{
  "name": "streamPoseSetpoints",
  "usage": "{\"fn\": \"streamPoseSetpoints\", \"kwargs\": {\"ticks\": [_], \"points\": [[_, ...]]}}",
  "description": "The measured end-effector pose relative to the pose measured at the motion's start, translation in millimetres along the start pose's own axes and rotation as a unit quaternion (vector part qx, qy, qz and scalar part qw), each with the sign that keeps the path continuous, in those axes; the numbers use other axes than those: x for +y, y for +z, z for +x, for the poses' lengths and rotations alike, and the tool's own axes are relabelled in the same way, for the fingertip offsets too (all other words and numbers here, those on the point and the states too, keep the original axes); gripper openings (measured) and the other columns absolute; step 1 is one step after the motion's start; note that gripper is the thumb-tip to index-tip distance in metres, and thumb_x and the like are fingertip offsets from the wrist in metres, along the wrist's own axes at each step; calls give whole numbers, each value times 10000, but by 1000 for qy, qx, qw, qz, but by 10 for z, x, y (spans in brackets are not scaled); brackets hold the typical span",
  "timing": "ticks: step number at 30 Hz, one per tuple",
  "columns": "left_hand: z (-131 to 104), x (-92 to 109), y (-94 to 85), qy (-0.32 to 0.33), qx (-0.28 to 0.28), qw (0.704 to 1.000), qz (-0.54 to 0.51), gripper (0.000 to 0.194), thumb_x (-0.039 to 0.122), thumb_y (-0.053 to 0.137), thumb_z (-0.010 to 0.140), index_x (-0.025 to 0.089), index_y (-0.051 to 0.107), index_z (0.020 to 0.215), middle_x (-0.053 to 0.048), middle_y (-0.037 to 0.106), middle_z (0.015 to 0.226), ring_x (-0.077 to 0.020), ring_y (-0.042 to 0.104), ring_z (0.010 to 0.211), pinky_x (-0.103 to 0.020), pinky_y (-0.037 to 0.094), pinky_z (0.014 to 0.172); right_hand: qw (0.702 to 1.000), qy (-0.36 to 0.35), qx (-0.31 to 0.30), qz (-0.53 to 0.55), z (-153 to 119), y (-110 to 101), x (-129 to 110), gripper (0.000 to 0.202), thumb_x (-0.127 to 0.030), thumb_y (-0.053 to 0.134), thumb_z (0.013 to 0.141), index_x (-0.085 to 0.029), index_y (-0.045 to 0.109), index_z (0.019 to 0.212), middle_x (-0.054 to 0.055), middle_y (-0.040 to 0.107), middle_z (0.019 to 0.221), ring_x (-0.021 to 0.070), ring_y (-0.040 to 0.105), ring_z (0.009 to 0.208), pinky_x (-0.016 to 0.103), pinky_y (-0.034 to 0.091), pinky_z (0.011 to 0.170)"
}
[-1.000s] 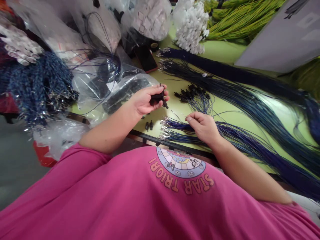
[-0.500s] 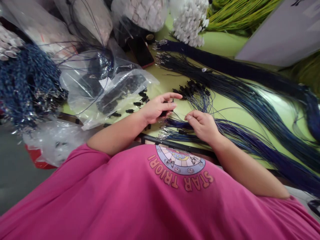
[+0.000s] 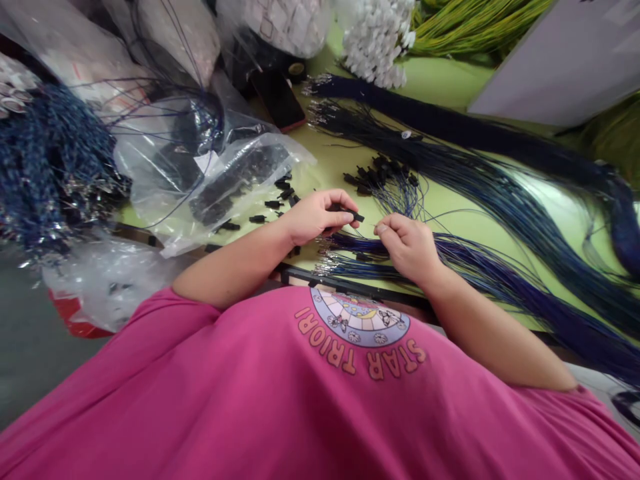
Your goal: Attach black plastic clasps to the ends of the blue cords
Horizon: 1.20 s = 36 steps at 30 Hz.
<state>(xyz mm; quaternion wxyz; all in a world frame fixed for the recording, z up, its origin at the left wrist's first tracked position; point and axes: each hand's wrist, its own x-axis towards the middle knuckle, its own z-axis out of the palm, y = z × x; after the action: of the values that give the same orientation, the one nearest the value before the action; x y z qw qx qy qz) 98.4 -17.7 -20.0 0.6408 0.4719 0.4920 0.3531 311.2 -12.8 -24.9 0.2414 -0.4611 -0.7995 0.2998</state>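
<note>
A pale green desk (image 3: 435, 79) runs beneath both hands, its far side crowded with a heap of white parts (image 3: 377, 50), yellow-green wires (image 3: 475, 27) and a phone (image 3: 279, 100), all well beyond the left hand (image 3: 323, 217). That hand is closed on a small black connector (image 3: 356, 217), the thumb pressing from the near side and one end of the part jutting toward the other hand. Whether the palm hides more pieces, I cannot tell.

Just across a narrow gap, the right hand (image 3: 407, 247) is bunched, thumb against forefinger. It probably pinches a wire end, but that is too thin to make out. A bundle of blue wires (image 3: 480, 267) passes below this hand and away to its right, with metal-tipped ends (image 3: 327, 263) lying under and in front of the left hand. Just beyond the gap sits a cluster of wired black connectors (image 3: 383, 173); loose connectors (image 3: 273, 204) lie beyond the left wrist, beside a clear plastic bag (image 3: 170, 200).

The step in hand looks like bringing wire and connector together, the two apart for now. The next move seems to call for a steady left grip, the connector's opening turned to face the wire, and a straight, careful push from the right.
</note>
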Motion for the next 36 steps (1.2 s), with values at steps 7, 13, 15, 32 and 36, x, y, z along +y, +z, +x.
{"fn": "streamPoseSetpoints", "kwargs": {"ticks": [7,13,15,32,36], "points": [[-12,-30,22,36,17,996,82,171,204,712,724,154,604,847,-18,693,769,-45,506,534,-218,394,551,999,-14,-24,-23,16,25,3,245,-292,451,884,-191,633,754,17,641,662,144,546,614,262,378,623],[8,-88,25,96,7,983,157,165,223,738,687,147,638,794,-9,669,785,-102,597,723,-280,477,742,998,-28,-60,-24,18,60,-13,271,-310,438,908,-183,628,761,22,634,672,139,530,610,264,361,624],[8,-90,30,98,7,980,172,155,223,732,689,148,646,795,-9,672,788,-105,596,728,-287,478,759,997,-30,-65,-24,15,76,-10,258,-300,448,903,-183,621,753,21,638,682,136,525,611,264,362,629],[20,-48,-13,116,11,970,213,154,213,726,687,137,635,785,2,660,771,-91,574,711,-263,465,739,997,1,-64,51,75,41,7,205,-290,529,834,-174,621,693,0,632,648,121,528,606,254,371,612],[23,-53,7,108,0,972,207,143,186,723,678,135,634,778,6,659,765,-88,580,712,-256,468,732,997,-18,-66,36,63,48,16,200,-279,523,837,-175,625,700,7,639,663,127,539,624,259,376,627]]}}
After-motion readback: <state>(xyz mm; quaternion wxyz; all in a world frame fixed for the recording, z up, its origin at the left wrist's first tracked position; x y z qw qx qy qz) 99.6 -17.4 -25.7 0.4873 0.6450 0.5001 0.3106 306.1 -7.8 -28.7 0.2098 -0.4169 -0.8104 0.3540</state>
